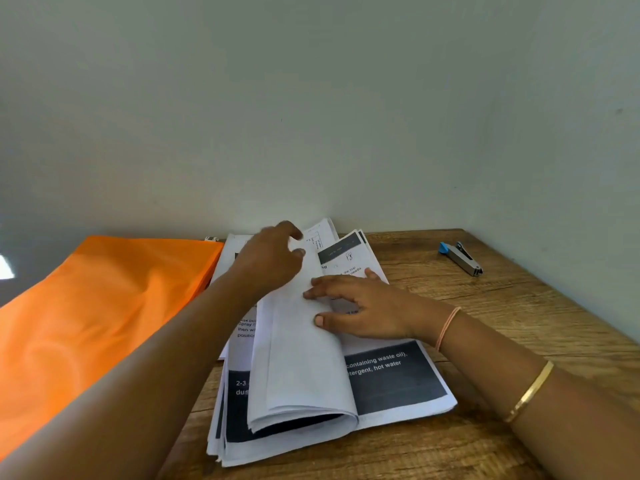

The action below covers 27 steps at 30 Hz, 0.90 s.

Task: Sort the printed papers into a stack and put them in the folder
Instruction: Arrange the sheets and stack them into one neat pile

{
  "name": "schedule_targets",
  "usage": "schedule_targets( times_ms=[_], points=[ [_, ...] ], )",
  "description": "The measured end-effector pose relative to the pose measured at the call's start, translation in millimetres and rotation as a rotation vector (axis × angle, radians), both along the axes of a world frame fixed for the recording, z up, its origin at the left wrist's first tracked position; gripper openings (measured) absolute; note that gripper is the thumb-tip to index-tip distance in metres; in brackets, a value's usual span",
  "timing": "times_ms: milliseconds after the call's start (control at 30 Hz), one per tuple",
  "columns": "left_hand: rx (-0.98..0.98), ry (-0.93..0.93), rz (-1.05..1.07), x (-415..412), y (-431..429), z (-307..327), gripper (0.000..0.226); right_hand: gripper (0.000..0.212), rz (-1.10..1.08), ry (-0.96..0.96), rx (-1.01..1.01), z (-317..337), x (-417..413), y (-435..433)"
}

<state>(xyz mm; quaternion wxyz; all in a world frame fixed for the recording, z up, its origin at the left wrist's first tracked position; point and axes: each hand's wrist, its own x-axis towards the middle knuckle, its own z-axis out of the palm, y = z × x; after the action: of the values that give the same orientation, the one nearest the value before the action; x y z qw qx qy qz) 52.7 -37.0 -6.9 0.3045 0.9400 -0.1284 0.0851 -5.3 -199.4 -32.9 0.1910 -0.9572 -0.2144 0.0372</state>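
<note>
Setting: wooden table (502,306) pushed against a pale grey-green wall (311,98), seen from above the person's forearms.
Printed papers (391,382): loose pile at the middle of the table, long axis running away from the person toward the wall, near edges fanned and uneven; bold white-on-dark print shows on the exposed sheets.
Turned sheets (301,368): a sheaf of pages curled over from right to left, blank backs up, arching above the pile like an open book.
Left hand (270,261): reaching over the far end of the pile, fingers curled and seemingly pinching the top edge of a lifted sheet; the contact itself is blurred, so the pinch is a judgement.
Right hand (363,310): lying flat, fingers spread, on the curled sheaf and the page beside it, pressing down rather than gripping anything.
Key relation: both hands sit on the far half of the pile; the left is nearer the lifted far edge, the right nearer the fold line, so a page turn would probably be led by the left while the right pins the rest.
Folder (104,323): orange, lying flat just left of the pile, its long axis also running toward the wall; its edge seems to touch the papers at the far end.
Stapler (460,258): blue and metal, well apart at the far right.
Progress: sorting looks underway; nothing is in the folder yet.
</note>
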Motion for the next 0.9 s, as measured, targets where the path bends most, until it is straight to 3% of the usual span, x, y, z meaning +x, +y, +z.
schedule_targets(
  times_ms=[167,333,567,700,800,900],
  points=[
    [0.055,0.221,-0.089,-5.8,-10.1,-4.7,0.036,0.036,-0.043,0.022,0.251,4.2,0.0,-6.2],
    [0.048,0.262,-0.120,-6.9,-5.4,-1.1,0.045,0.038,-0.360,-0.137,0.532,9.3,14.9,-31.9],
    [0.098,0.256,-0.153,-5.8,-7.5,-2.6,0.056,0.027,-0.443,-0.063,0.560,9.4,18.2,-42.9],
    [0.060,0.242,-0.180,-5.7,-6.9,-3.6,0.053,0.039,-0.470,-0.069,0.551,12.7,15.1,-41.5],
    [-0.036,0.297,-0.170,-2.8,-4.5,-6.4,0.051,0.043,-0.459,-0.116,0.562,14.5,14.2,-42.0],
    [-0.306,0.438,-0.126,-0.8,-2.9,-9.1,0.039,0.044,-0.443,-0.162,0.561,16.1,12.6,-42.4]
  ],
)
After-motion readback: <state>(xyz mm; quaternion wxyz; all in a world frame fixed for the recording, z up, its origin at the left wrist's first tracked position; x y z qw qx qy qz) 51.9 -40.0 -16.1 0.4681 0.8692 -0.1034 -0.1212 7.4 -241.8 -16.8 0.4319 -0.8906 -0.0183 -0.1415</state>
